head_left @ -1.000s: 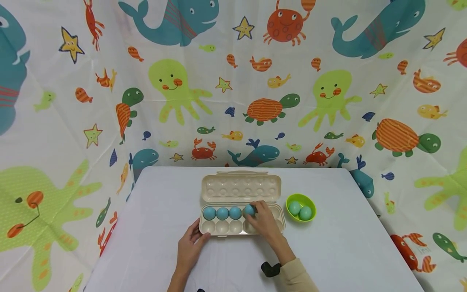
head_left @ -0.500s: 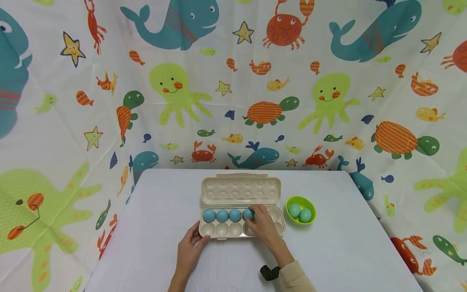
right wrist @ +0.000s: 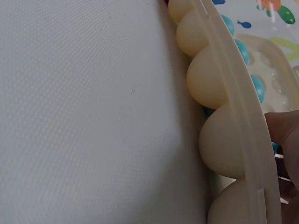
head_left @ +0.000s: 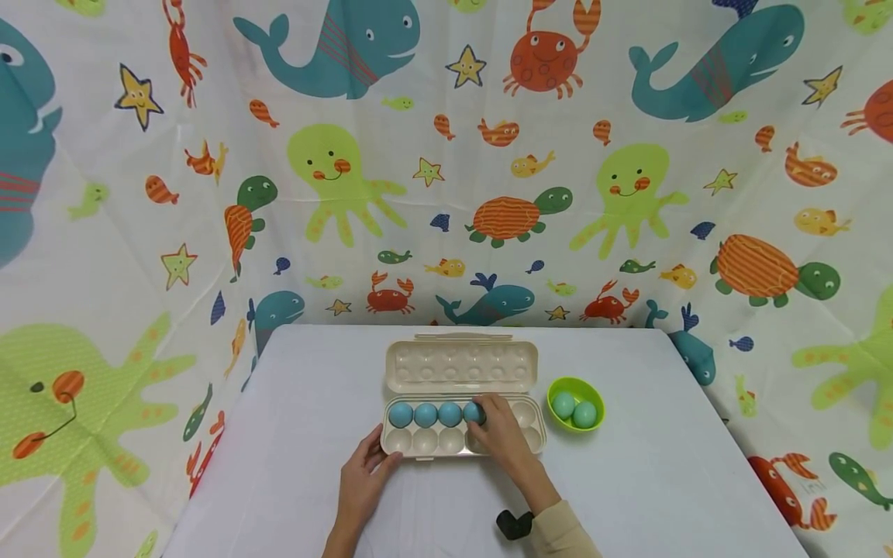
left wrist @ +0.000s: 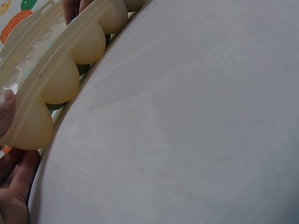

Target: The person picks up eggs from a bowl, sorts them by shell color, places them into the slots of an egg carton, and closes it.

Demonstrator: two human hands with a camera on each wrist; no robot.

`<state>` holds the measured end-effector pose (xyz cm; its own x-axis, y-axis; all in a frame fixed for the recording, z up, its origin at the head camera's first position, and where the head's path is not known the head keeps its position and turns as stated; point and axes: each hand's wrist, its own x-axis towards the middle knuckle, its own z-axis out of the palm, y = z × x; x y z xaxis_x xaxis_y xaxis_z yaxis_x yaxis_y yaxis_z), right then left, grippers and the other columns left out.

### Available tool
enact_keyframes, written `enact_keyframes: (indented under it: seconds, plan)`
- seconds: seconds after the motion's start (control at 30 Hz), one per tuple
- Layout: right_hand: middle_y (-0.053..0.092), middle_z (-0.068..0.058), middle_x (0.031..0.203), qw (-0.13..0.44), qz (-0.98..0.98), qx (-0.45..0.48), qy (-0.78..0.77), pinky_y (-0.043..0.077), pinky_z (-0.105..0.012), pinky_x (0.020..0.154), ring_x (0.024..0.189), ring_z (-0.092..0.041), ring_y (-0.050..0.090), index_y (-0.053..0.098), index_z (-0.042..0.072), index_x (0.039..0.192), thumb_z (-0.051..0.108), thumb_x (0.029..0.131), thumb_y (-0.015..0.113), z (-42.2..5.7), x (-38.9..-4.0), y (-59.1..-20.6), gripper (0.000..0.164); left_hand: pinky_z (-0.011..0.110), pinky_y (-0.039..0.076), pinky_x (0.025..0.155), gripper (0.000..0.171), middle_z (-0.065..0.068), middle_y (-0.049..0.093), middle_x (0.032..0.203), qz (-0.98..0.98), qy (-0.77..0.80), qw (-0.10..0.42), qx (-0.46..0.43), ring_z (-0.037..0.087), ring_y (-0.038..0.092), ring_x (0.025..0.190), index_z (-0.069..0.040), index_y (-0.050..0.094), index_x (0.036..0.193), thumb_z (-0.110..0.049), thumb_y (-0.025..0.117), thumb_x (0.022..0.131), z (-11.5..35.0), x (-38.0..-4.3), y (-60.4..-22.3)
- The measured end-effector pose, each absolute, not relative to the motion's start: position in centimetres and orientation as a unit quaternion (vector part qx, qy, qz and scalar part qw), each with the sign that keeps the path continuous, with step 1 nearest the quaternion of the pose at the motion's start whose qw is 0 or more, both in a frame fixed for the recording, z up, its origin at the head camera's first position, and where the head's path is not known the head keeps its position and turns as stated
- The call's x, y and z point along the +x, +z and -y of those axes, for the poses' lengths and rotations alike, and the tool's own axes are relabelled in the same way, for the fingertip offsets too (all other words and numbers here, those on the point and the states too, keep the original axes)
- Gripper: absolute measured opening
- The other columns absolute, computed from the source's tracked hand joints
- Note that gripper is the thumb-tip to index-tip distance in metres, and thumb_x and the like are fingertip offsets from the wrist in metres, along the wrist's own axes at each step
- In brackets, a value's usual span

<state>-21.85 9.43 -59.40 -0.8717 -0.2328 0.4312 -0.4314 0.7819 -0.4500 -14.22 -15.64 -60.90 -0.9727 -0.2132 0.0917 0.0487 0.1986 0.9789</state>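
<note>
A beige egg carton (head_left: 425, 442) lies unfolded on the table, its tray towards me. Three blue eggs (head_left: 425, 415) fill the left cups of the far row. My right hand (head_left: 507, 438) pinches another blue egg (head_left: 471, 412) in the fourth far cup. At the tray's left end, my left hand (head_left: 361, 473) grips the corner. In the left wrist view its thumb is over the carton (left wrist: 60, 86) rim and its fingers (left wrist: 23, 175) lie against the end. The right wrist view shows the carton's cups (right wrist: 224, 140) from the front; the right hand (right wrist: 287, 135) partly hides behind the rim.
A green bowl (head_left: 584, 387) with two blue-green eggs (head_left: 584, 415) stands right of the carton. The carton's lid (head_left: 460, 368) leans back behind the tray. A black device (head_left: 515, 525) is beside the right wrist. A sea-animal curtain surrounds the white table (head_left: 649, 480).
The right hand has shifted slightly left and down with its egg, which now sits lower in the fourth far cup. The left hand has kept its place; the head view has tilted slightly.
</note>
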Motion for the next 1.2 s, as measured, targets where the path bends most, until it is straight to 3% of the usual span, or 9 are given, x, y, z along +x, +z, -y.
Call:
enact_keyframes:
  seconds: [0.13, 0.3, 0.47, 0.7, 0.93, 1.2]
  plan:
    - [0.066, -0.013, 0.119, 0.170, 0.929, 0.181, 0.275, 0.056, -0.041, 0.100, 0.114, -0.030, 0.062, 0.065, 0.001, 0.120, 0.012, 0.085, 0.080, -9.6, -21.8, -59.3, 0.040, 0.027, 0.058, 0.096, 0.063, 0.023, 0.062, 0.134, 0.767, -0.629, 0.116, 0.047, 0.034, 0.067, 0.115, 0.001, 0.053, 0.140, -0.010, 0.080, 0.084, 15.8, -14.8, -62.7]
    - [0.063, -0.014, 0.121, 0.153, 0.933, 0.184, 0.270, 0.055, -0.042, 0.102, 0.117, -0.030, 0.061, 0.064, 0.000, 0.122, 0.013, 0.086, 0.078, -9.7, -22.1, -59.1, 0.040, 0.012, 0.056, 0.090, 0.067, 0.022, 0.065, 0.130, 0.758, -0.636, 0.138, 0.035, 0.028, 0.070, 0.110, 0.000, 0.058, 0.137, -0.015, 0.086, 0.078, 16.3, -15.5, -64.4]
    - [0.062, -0.014, 0.122, 0.137, 0.934, 0.182, 0.275, 0.055, -0.042, 0.101, 0.117, -0.030, 0.060, 0.063, 0.000, 0.122, 0.013, 0.087, 0.078, -9.6, -22.0, -58.8, 0.040, 0.011, 0.056, 0.088, 0.070, 0.021, 0.067, 0.128, 0.754, -0.640, 0.143, 0.038, 0.024, 0.071, 0.107, 0.000, 0.059, 0.136, -0.013, 0.089, 0.074, 16.3, -15.6, -64.5]
    - [0.062, -0.014, 0.122, 0.131, 0.940, 0.178, 0.261, 0.055, -0.042, 0.101, 0.117, -0.030, 0.060, 0.062, 0.002, 0.124, 0.014, 0.088, 0.077, -9.9, -21.8, -58.7, 0.041, 0.017, 0.058, 0.091, 0.069, 0.023, 0.066, 0.129, 0.763, -0.629, 0.141, 0.045, 0.032, 0.070, 0.109, 0.001, 0.058, 0.136, -0.006, 0.087, 0.074, 15.8, -15.2, -63.7]
    - [0.063, -0.014, 0.122, 0.155, 0.935, 0.175, 0.266, 0.055, -0.044, 0.101, 0.117, -0.030, 0.061, 0.063, 0.000, 0.125, 0.015, 0.087, 0.078, -11.1, -21.6, -57.3, 0.043, 0.032, 0.059, 0.093, 0.067, 0.026, 0.065, 0.128, 0.764, -0.629, 0.132, 0.052, 0.038, 0.069, 0.109, 0.007, 0.056, 0.135, 0.000, 0.085, 0.075, 15.3, -14.7, -61.9]
    - [0.062, -0.016, 0.119, 0.230, 0.920, 0.192, 0.252, 0.055, -0.048, 0.097, 0.113, -0.034, 0.059, 0.063, -0.002, 0.119, 0.001, 0.084, 0.076, -15.2, -21.7, -55.9, 0.037, 0.017, 0.058, 0.091, 0.069, 0.021, 0.066, 0.130, 0.761, -0.631, 0.140, 0.051, 0.031, 0.070, 0.109, 0.000, 0.059, 0.136, -0.007, 0.087, 0.074, 15.8, -15.3, -63.9]
